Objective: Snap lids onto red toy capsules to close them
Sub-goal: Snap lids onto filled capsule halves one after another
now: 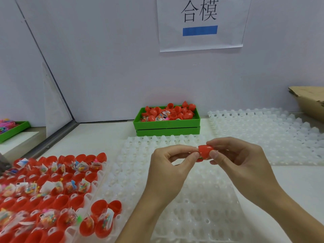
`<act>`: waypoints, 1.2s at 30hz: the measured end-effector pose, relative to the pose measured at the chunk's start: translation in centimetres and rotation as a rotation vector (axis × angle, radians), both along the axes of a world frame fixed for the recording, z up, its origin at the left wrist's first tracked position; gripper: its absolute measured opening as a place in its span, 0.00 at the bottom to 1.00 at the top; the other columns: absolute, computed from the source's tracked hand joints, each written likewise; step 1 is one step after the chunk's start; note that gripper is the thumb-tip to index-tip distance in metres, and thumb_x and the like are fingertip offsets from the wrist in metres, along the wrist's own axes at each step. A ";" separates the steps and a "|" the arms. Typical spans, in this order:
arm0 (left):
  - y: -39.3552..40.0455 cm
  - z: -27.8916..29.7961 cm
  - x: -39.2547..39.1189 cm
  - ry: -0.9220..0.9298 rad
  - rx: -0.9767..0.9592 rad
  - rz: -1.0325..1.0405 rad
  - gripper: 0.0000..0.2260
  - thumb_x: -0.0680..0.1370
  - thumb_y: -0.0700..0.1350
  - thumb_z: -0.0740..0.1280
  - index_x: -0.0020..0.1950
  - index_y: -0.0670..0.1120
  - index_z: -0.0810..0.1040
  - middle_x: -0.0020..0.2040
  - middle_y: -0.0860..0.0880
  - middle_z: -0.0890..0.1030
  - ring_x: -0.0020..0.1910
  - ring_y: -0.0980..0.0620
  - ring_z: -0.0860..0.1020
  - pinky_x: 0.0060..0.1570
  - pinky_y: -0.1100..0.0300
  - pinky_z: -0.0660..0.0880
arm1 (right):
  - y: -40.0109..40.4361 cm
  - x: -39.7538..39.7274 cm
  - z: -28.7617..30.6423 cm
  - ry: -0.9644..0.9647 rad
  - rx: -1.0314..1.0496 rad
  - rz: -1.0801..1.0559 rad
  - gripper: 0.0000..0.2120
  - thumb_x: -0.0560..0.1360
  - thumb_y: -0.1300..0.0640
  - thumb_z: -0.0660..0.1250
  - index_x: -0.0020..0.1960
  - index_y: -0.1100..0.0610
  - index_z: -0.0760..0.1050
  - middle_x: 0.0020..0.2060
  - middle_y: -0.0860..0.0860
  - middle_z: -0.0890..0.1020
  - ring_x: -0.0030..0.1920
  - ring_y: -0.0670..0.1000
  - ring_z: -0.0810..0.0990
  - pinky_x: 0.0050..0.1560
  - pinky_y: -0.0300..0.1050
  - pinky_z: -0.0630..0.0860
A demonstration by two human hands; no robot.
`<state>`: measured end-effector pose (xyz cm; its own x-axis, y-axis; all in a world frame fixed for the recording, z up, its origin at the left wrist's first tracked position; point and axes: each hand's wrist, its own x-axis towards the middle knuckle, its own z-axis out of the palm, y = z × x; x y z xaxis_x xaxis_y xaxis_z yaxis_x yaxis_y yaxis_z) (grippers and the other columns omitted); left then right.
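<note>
White tabletop against a pale partition wall, with a paper sign bearing black characters and a blue bar taped up at 12 o'clock. Just below it, at the wall's foot, a green rectangular plastic tray heaped with red capsule halves and small toy packets. Spread over the middle of the table, a translucent white dimpled plastic holding tray; a second such tray at 2 o'clock, beside a torn brown cardboard box at the right edge. At 8 o'clock, rows of open red capsule bases standing in a tray, many stuffed with clear bags of coloured toy pieces. At 9 o'clock, past a metal frame rail, another green tray with pink items.

Above the central tray, slightly right of centre, a small red rounded plastic capsule held between both hands. Left hand pinching its left end with thumb and forefinger. Right hand gripping its right side, thumb in front and forefinger over the top. Whether the lid is fully seated: cannot tell.
</note>
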<state>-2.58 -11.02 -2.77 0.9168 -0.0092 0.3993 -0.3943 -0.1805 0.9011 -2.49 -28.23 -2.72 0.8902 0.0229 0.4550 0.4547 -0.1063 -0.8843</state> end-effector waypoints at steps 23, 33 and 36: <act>0.0 0.7 -0.3 0.067 -0.107 -0.087 0.15 0.69 0.35 0.77 0.49 0.54 0.84 0.45 0.54 0.86 0.45 0.54 0.85 0.44 0.67 0.79 | -0.1 -0.3 0.6 0.107 0.041 0.047 0.10 0.72 0.66 0.72 0.50 0.56 0.82 0.42 0.49 0.87 0.41 0.51 0.87 0.44 0.39 0.82; -0.3 0.8 -0.6 0.012 -0.125 -0.123 0.13 0.66 0.44 0.77 0.49 0.55 0.85 0.44 0.53 0.87 0.45 0.54 0.84 0.45 0.66 0.79 | 0.1 -0.6 0.9 0.027 -0.020 0.018 0.12 0.70 0.65 0.74 0.48 0.51 0.84 0.40 0.46 0.87 0.40 0.49 0.86 0.42 0.36 0.81; -0.2 0.8 -0.5 0.003 -0.115 -0.120 0.13 0.66 0.45 0.77 0.49 0.55 0.85 0.43 0.52 0.87 0.45 0.53 0.85 0.45 0.66 0.79 | 0.0 -0.6 0.9 0.028 -0.016 0.025 0.13 0.70 0.66 0.74 0.48 0.51 0.84 0.40 0.46 0.87 0.40 0.48 0.87 0.42 0.36 0.81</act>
